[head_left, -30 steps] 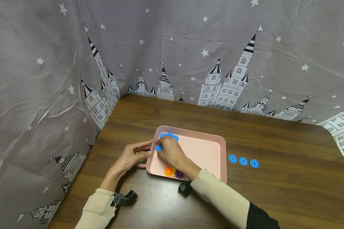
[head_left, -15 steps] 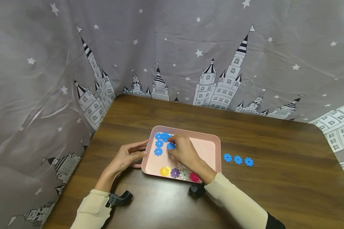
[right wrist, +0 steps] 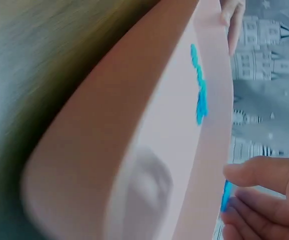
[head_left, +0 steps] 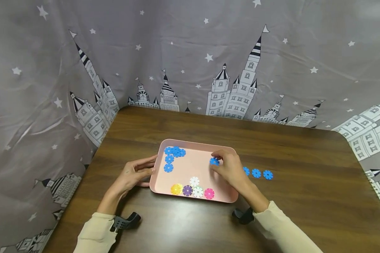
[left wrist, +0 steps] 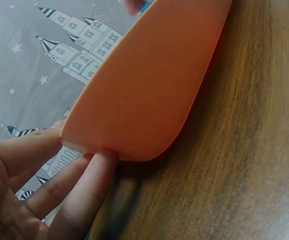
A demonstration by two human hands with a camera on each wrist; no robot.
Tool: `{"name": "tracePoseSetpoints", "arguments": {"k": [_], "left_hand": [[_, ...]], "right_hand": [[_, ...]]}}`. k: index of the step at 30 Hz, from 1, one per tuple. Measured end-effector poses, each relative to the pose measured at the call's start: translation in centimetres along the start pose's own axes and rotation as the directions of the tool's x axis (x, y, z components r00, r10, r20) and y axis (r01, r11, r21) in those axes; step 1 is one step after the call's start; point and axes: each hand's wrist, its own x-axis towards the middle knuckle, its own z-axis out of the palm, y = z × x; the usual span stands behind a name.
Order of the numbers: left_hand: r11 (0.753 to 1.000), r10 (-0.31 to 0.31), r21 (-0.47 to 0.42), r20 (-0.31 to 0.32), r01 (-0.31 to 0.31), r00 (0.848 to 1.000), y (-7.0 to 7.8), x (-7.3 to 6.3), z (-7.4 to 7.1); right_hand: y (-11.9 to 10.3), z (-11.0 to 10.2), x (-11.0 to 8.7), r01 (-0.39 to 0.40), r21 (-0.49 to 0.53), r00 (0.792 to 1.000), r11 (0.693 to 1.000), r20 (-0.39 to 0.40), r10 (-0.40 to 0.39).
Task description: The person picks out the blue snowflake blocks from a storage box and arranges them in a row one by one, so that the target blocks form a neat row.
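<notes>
Head view: right hand (head_left: 230, 169) pinches a blue disc (head_left: 214, 161) above the tray's (head_left: 190, 168) right end; straight-fingered left hand (head_left: 133, 173) touches its left edge. Likely a transfer; next needs lifting clear.

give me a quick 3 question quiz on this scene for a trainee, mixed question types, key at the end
1. True or false: the left hand is pinching a purple disc.
2. Fill in the blank: in the right hand, between thumb and fingers, is a disc coloured ____.
3. Multiple choice: in the head view, how many blue discs lie on the table to the right of the pink tray?
A) one
B) three
C) six

Key:
1. False; the left hand touches the left side of the pink tray.
2. Blue.
3. B.
</notes>
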Motion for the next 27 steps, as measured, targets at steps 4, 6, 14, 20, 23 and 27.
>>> {"name": "tracePoseSetpoints", "arguments": {"k": [4, 6, 14, 20, 23, 27], "left_hand": [[1.0, 0.009, 0.01, -0.007, -0.009, 1.0, 0.0, -0.2, -0.2], [1.0, 0.01, 0.012, -0.008, -0.01, 1.0, 0.0, -0.3, -0.2], [1.0, -0.008, 0.017, -0.009, 0.008, 1.0, 0.0, -0.3, 0.0], [0.999, -0.028, 0.038, -0.021, 0.029, 0.999, 0.1, 0.1, 0.2], [0.998, -0.042, 0.04, -0.033, 0.044, 0.999, 0.1, 0.1, 0.3], [0.998, -0.05, 0.038, -0.044, 0.052, 0.998, 0.1, 0.3, 0.5]], "right_hand": [[1.7, -1.5, -0.9, -0.002, 0.01, 0.997, 1.0, -0.074, 0.003], [2.5, -2.5, -1.2, -0.011, 0.024, 0.993, 1.0, -0.119, 0.014], [7.6, -6.7, -2.8, -0.139, -0.033, 0.968, 0.99, -0.215, 0.129], [11.1, -8.4, -5.1, -0.232, -0.087, 0.955, 0.969, -0.211, 0.209], [12.4, -9.0, -6.2, -0.265, -0.101, 0.95, 0.959, -0.198, 0.242], [13.7, -9.9, -7.4, -0.289, -0.116, 0.943, 0.95, -0.207, 0.261]]}}
